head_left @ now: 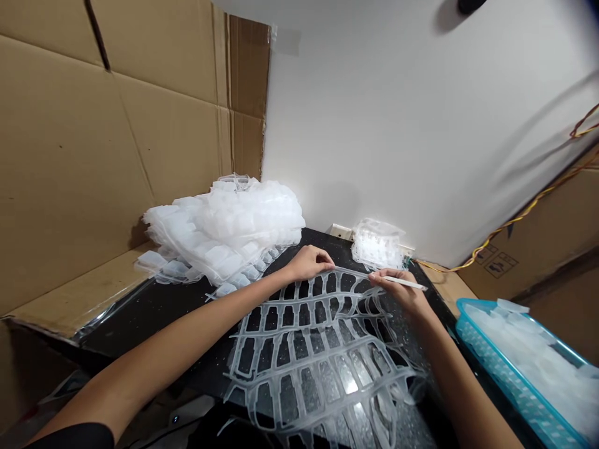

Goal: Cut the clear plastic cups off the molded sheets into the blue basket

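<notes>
A white wall (374, 125) and a tall cardboard panel (163, 125) close in a dark, speckled counter (154, 305). A heap of white plastic pieces (248, 218) stands at the back left, a smaller white stack (377, 243) sits by the wall, and a blue basket (505, 374) of loose white pieces is at the right. The translucent lattice (304, 363) is spread over the middle of the counter, its rows of openings running toward the person, layers seeming to overlap.

The left hand (307, 263) has its fingers pinched narrow on the lattice's far edge. The right hand (400, 290) has its fingers closed around a slim white stick (407, 283), near that edge's right end; whether they also grip the lattice cannot be told. The step in hand looks like working along this far strip. The next move probably calls for a steady left pinch and careful guidance of the stick.
</notes>
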Available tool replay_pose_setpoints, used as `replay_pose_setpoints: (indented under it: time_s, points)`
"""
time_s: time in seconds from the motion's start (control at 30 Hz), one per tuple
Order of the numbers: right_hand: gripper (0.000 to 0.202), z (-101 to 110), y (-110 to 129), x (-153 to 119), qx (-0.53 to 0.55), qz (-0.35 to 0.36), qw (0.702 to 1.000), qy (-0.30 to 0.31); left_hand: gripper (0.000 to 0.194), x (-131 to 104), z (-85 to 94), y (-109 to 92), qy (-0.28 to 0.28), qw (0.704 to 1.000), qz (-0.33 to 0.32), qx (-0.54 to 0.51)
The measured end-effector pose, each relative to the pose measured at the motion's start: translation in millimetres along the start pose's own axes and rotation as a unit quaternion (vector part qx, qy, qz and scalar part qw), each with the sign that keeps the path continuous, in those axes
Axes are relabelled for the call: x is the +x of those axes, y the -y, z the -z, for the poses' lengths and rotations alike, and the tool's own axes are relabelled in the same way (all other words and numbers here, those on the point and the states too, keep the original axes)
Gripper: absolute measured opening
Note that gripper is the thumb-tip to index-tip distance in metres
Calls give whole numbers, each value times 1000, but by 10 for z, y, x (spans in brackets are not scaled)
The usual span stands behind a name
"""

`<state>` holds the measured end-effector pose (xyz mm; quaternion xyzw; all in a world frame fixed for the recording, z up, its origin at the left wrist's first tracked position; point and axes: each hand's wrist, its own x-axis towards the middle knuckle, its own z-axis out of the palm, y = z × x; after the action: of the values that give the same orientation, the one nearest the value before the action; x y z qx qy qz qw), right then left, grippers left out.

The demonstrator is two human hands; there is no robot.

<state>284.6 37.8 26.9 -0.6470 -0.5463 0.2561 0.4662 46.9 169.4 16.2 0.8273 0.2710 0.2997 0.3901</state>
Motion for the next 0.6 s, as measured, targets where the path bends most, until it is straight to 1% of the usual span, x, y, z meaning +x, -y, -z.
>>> replay_pose_setpoints:
  time_s: [0.23, 0.37, 0.43, 0.5, 0.6]
  points:
    - [38, 87, 47, -21, -1, 4, 1000, -18, 16, 25, 1, 17, -2, 1000, 7, -5]
    - [39, 46, 22, -8, -8, 17, 1000, -14, 18, 11, -40, 6, 3, 1000, 1, -1]
    - [40, -9, -10, 1, -14, 26, 1000, 3, 18, -20, -81, -11, 20, 1000, -8, 2]
    - [41, -57, -43, 5, -22, 38, 999, 24, 21, -56, -110, -20, 50, 999, -21, 7]
    - [40, -54, -69, 0, -38, 62, 997, 30, 34, -87, -78, 11, 99, 994, -30, 24]
